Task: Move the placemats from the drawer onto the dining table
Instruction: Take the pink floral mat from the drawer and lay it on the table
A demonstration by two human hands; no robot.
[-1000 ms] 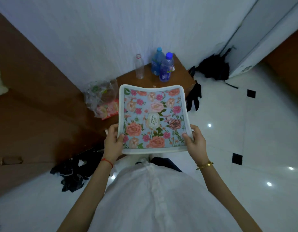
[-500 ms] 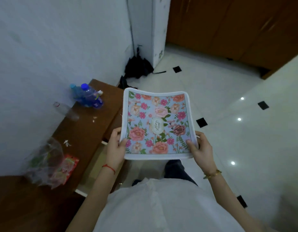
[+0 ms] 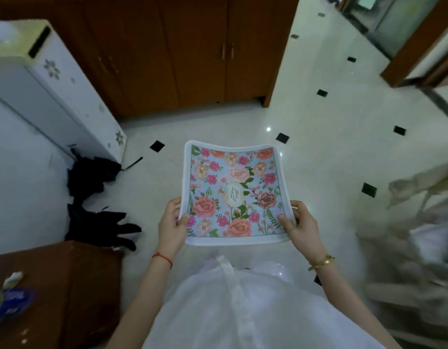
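Fingers [image 3: 183, 218] of the left hand [image 3: 171, 226] pinch the near left edge of a floral placemat [image 3: 234, 192], thumb on the printed top and the other fingers curled underneath. Across from it, the right hand [image 3: 302, 226] grips the near right edge the same way, thumb lying on the white border. Between the two hands the placemat is held flat and face up in front of the person's white garment [image 3: 243, 311], its far edge bowing slightly, well above the pale tiled floor [image 3: 318, 147]. Pink and peach flowers cover a light blue ground, with a small oval label at the centre. A red string circles the left wrist and a gold bracelet [image 3: 321, 261] the right. To the left stand a white appliance [image 3: 54, 96] and black cloth [image 3: 97, 197] on the floor; a brown worktop [image 3: 67, 285] sits at lower left. Dark wooden cabinets [image 3: 192, 59] line the far wall. Blurred pale furniture fills the right edge.
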